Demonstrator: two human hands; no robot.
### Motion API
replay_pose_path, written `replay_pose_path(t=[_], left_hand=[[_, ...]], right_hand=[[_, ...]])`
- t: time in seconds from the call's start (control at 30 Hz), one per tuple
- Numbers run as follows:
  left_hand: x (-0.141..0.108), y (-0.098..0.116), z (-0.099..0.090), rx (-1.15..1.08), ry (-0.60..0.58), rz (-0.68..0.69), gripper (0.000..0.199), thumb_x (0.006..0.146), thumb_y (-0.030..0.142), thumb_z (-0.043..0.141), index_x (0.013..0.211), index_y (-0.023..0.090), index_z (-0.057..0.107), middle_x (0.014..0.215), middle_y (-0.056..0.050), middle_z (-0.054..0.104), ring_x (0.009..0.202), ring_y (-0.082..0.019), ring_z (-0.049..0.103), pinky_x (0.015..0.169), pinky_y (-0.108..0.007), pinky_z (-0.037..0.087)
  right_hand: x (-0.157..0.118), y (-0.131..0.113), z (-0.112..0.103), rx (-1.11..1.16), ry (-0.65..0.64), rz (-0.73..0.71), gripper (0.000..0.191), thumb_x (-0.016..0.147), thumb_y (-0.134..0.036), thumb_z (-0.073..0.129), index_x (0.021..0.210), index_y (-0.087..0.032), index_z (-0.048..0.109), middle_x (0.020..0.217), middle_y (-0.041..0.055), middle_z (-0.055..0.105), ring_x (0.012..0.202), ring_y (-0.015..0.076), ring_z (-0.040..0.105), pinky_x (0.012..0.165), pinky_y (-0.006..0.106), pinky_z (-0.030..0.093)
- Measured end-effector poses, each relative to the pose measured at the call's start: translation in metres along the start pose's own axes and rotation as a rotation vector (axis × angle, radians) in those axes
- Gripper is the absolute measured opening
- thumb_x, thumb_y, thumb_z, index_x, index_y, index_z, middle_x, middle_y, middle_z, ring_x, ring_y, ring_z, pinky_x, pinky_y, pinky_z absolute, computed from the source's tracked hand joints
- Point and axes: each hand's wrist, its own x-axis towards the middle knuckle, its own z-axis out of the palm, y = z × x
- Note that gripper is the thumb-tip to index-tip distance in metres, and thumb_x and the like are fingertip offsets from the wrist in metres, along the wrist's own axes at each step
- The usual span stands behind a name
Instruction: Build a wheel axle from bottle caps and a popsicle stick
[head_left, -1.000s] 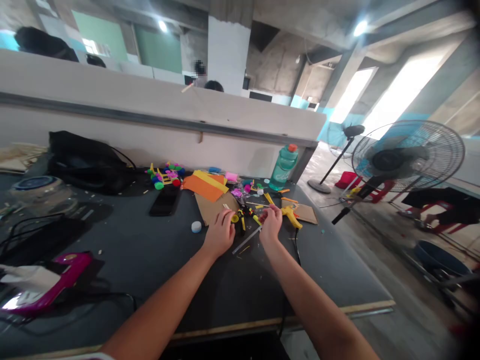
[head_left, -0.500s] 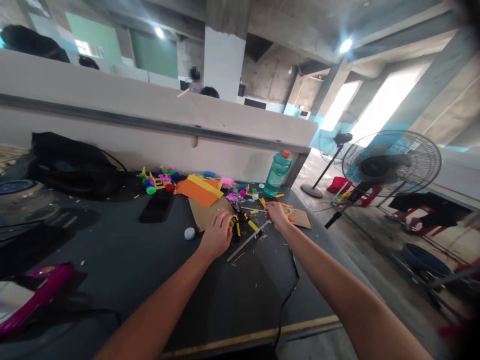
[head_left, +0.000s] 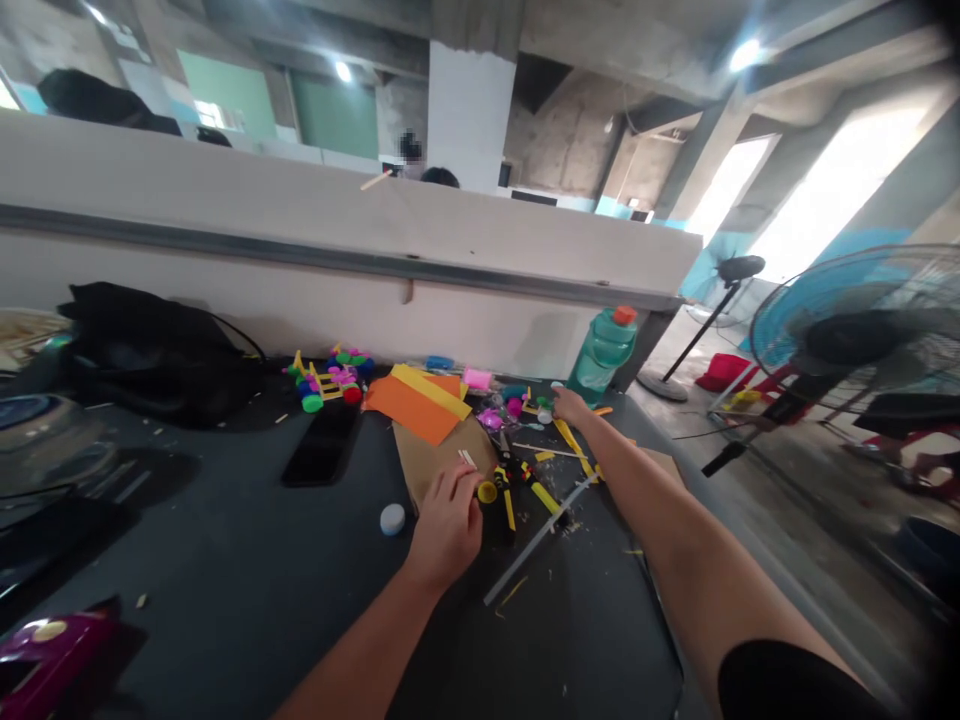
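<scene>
My left hand (head_left: 448,528) rests with curled fingers at the edge of a brown cardboard sheet (head_left: 442,452). Against its index finger and thumb is a yellow round piece (head_left: 487,491), partly hidden by the fingers. Small pale sticks (head_left: 466,459) lie just beyond the fingertips. Farther back, my right hand (head_left: 571,406) is among small coloured parts, close to a white cap (head_left: 556,386); its fingers are mostly hidden. Pliers with yellow-and-black handles (head_left: 541,492) lie between the hands. A translucent glue stick (head_left: 529,550) lies in front of them.
A green bottle (head_left: 600,357) stands behind my right hand. Orange and yellow sheets (head_left: 416,405), a phone (head_left: 321,447), a blue-white cap (head_left: 392,519) and small toy models (head_left: 330,380) lie leftward. A magenta tool (head_left: 52,650) is front left. A fan (head_left: 862,335) stands beyond the table.
My right hand has moved back and away from the yellow strips, towards the small parts by the bottle. My left hand stays at the yellow piece. The whole view has shifted.
</scene>
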Motion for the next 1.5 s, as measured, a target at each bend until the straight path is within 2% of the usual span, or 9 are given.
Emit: replay_pose_path(t=[0.2,0.4,0.53,0.83,1.0,1.13,1.27,1.4,1.5], left_hand=[[0.0,-0.001,-0.001,-0.084,-0.018,-0.065,0.036,0.08,0.002,0.043,0.109,0.021,0.054,0.113,-0.011,0.056,0.116,-0.027,0.048,0.098,-0.046,0.044],[-0.001,-0.003,-0.003,-0.086,-0.049,-0.082,0.033,0.084,0.003,0.041,0.11,0.02,0.054,0.113,-0.011,0.055,0.114,-0.026,0.048,0.096,-0.046,0.044],[-0.002,-0.006,-0.002,-0.045,-0.063,-0.061,0.029,0.085,0.005,0.043,0.107,0.02,0.056,0.111,-0.01,0.056,0.113,-0.026,0.048,0.095,-0.044,0.044],[0.001,-0.009,-0.001,0.002,-0.065,-0.055,0.025,0.086,0.006,0.045,0.102,0.02,0.058,0.109,-0.009,0.056,0.11,-0.025,0.05,0.091,-0.041,0.044],[0.001,-0.01,-0.001,-0.024,-0.06,-0.065,0.024,0.086,0.006,0.045,0.099,0.019,0.059,0.107,-0.009,0.056,0.107,-0.024,0.051,0.091,-0.041,0.043],[0.002,-0.01,0.0,-0.057,-0.034,-0.048,0.024,0.085,0.006,0.044,0.098,0.018,0.059,0.105,-0.009,0.057,0.105,-0.024,0.051,0.091,-0.04,0.044],[0.004,-0.007,-0.001,-0.056,-0.033,-0.02,0.026,0.084,0.005,0.043,0.1,0.018,0.059,0.104,-0.008,0.058,0.103,-0.023,0.052,0.091,-0.04,0.044],[0.002,0.001,-0.003,-0.03,0.0,0.021,0.027,0.085,0.006,0.043,0.105,0.018,0.058,0.106,-0.009,0.06,0.103,-0.024,0.053,0.091,-0.041,0.044],[-0.003,0.009,-0.005,-0.049,0.011,0.044,0.026,0.089,0.011,0.043,0.11,0.018,0.056,0.107,-0.009,0.061,0.103,-0.024,0.054,0.092,-0.04,0.044]], right_hand=[[0.025,-0.002,0.011,-0.183,-0.182,0.019,0.031,0.091,-0.032,0.055,0.119,-0.017,0.055,0.119,0.0087,0.057,0.1,0.0211,0.06,0.084,0.041,0.052],[0.04,0.013,0.013,-0.355,-0.278,0.053,0.033,0.091,-0.032,0.056,0.119,-0.015,0.055,0.119,0.0095,0.057,0.1,0.0213,0.06,0.084,0.041,0.052],[0.044,0.021,0.016,-0.425,-0.285,0.065,0.032,0.091,-0.032,0.056,0.119,-0.016,0.055,0.119,0.009,0.057,0.1,0.0211,0.06,0.084,0.041,0.052],[0.05,0.015,0.029,-0.399,-0.266,0.046,0.032,0.091,-0.032,0.056,0.119,-0.016,0.055,0.119,0.009,0.057,0.1,0.0211,0.06,0.084,0.041,0.052],[0.034,0.013,0.008,-0.293,-0.179,-0.005,0.025,0.091,-0.031,0.055,0.11,-0.016,0.06,0.11,0.0081,0.063,0.096,0.0201,0.062,0.082,0.038,0.051],[0.004,0.005,-0.035,-0.183,-0.066,-0.043,0.017,0.086,-0.027,0.055,0.091,-0.018,0.068,0.082,0.0058,0.071,0.081,0.0204,0.065,0.069,0.028,0.047],[-0.068,-0.008,-0.067,-0.042,-0.016,-0.122,0.02,0.084,-0.035,0.053,0.088,-0.021,0.066,0.075,0.0013,0.07,0.068,0.016,0.063,0.059,0.023,0.044],[-0.165,-0.019,-0.063,0.111,-0.078,-0.187,0.021,0.086,-0.038,0.049,0.084,-0.022,0.063,0.064,-0.0023,0.064,0.057,0.0132,0.061,0.05,0.02,0.044],[-0.219,-0.026,-0.044,0.461,-0.21,-0.124,0.017,0.084,-0.036,0.05,0.084,-0.022,0.059,0.062,-0.0019,0.062,0.054,0.0146,0.06,0.042,0.02,0.043]])
